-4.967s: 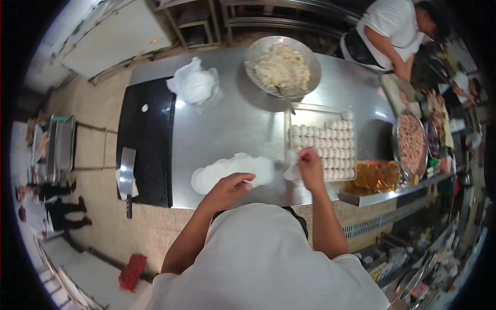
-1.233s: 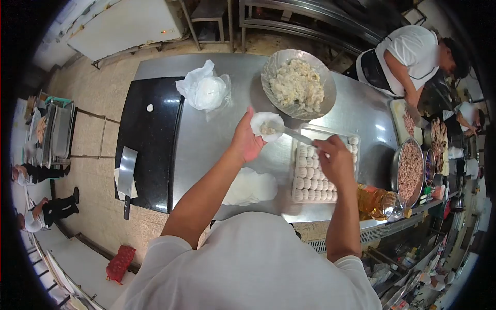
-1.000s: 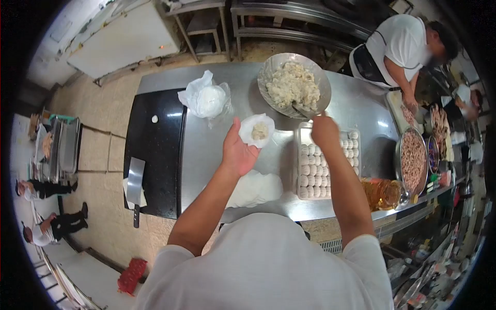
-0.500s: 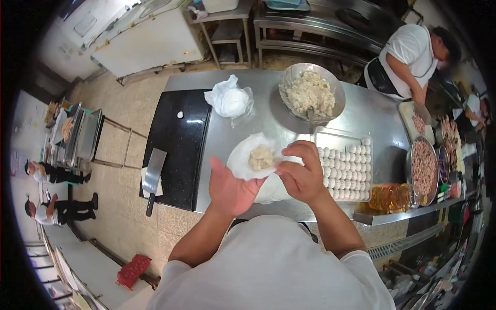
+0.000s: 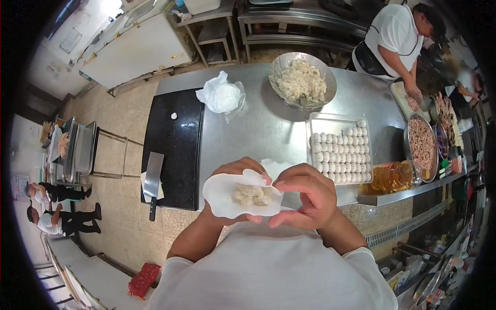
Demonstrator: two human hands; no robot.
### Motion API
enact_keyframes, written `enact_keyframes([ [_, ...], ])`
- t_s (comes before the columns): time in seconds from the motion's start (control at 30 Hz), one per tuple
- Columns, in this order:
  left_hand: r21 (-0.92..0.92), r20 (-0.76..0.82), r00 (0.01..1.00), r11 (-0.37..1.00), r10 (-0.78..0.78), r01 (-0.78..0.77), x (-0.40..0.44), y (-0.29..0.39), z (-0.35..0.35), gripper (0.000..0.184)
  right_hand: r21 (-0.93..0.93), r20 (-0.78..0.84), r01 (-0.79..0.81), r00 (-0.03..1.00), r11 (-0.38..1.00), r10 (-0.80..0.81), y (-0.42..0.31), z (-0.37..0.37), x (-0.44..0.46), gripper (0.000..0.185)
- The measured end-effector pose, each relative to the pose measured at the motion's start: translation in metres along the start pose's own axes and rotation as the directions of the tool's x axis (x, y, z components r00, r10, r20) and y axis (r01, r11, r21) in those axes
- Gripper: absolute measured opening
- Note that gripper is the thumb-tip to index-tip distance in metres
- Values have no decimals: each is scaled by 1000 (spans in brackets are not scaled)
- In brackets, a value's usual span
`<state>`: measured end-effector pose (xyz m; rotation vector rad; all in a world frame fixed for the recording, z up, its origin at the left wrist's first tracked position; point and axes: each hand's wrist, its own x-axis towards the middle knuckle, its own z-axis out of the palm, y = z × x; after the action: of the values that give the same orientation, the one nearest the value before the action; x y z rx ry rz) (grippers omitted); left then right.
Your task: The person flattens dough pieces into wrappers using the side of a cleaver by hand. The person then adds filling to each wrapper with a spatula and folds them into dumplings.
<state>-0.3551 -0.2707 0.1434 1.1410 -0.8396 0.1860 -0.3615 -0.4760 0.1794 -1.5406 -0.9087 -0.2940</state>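
Clock as I face it: 12 straight away from me, 6 at my chest, hours counted from the pale wrapper between my hands.

Between 9 and 10, well apart: broad steel cleaver with a black handle [image 5: 153, 180], at the edge of the black rectangular board [image 5: 175, 142]. Near 12, across the counter [image 5: 243, 137]: white rounded mass in clear plastic [image 5: 226, 98].

Left hand [image 5: 238, 165] is the carrying one: under and behind the wrapper, part showing beyond its far rim, fingertips just past the near rim. Those fingers are curled around it; most of their length is hidden.

Thin white floppy wrapper [image 5: 219, 195]: up off the counter, in front of my chest, opened out. Long axis about 9 to 3, its 3 o'clock end dipping slightly toward me. Far rim ruffled up toward the right. Lumpy cream-coloured filling [image 5: 253, 196] sits off centre, toward 3, so the bare flap is on the 9 side.

Right hand [image 5: 312, 199] is nearer the filled end, coming in from 3. Wrapper lies at 9 from its fingers. They are bent in an open C: upper tip at the right rim, lower tip by the near corner. Whether the upper one pinches the rim or only touches it, cannot tell.

Off at 2, apart from both hands: shallow metal tray [image 5: 323, 124] with rows of small white pleated balls [image 5: 338, 157].
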Motion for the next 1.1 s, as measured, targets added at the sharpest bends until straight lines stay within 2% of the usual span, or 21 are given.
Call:
enact_keyframes([
  [0.07,-162,-124,992,986,30,-51,1,0,7,75,-43,-76,20,997,999,-23,-1,7,2,52],
  [0.1,-168,-125,992,984,31,-52,1,0,5,75,-49,-76,17,997,999,-20,-2,7,0,52],
  [0.17,-32,-28,997,996,77,-78,2,0,0,71,-164,-26,28,999,986,-33,-3,7,-4,42],
  [0.27,-39,6,995,995,95,-95,3,1,-4,69,-212,26,64,998,975,-60,-9,10,1,31],
  [0.4,-81,-3,999,996,47,-47,-8,0,-15,68,-199,9,76,997,977,-76,-13,22,6,25],
  [0.47,-17,49,993,994,108,-107,-7,3,-19,63,-318,66,57,997,946,-38,-13,24,1,17],
  [0.5,-27,47,993,994,104,-103,-9,5,-23,63,-323,64,47,998,945,-28,-13,24,0,17],
  [0.57,77,134,989,994,62,-73,-13,10,-33,58,-386,128,88,991,918,-41,-15,28,0,15],
  [0.7,64,177,984,997,18,-30,-18,18,-45,56,-376,11,93,995,922,-96,-21,46,7,16],
  [0.77,119,206,978,993,-22,-3,-17,24,-50,57,-365,-38,-24,999,931,11,-25,52,11,23],
  [0.83,217,188,980,976,-65,23,-16,31,-50,53,-329,-25,-18,1000,944,11,-20,56,4,23],
  [0.9,35,-13,996,995,-91,92,-20,29,-43,50,-374,32,-24,999,927,39,-17,57,4,22],
  [0.97,95,-21,997,993,-71,73,-19,31,-44,47,-360,56,0,998,933,22,-16,56,6,20],
  [1.03,161,108,991,985,-81,63,-24,29,-44,48,-358,30,36,999,933,-27,-16,51,3,16],
  [1.07,161,104,991,985,-83,66,-25,29,-42,48,-356,32,34,999,934,-25,-16,50,4,16],
  [1.1,198,114,989,978,-94,70,-23,32,-39,45,-307,-35,-1,999,952,-10,-17,53,8,19],
])
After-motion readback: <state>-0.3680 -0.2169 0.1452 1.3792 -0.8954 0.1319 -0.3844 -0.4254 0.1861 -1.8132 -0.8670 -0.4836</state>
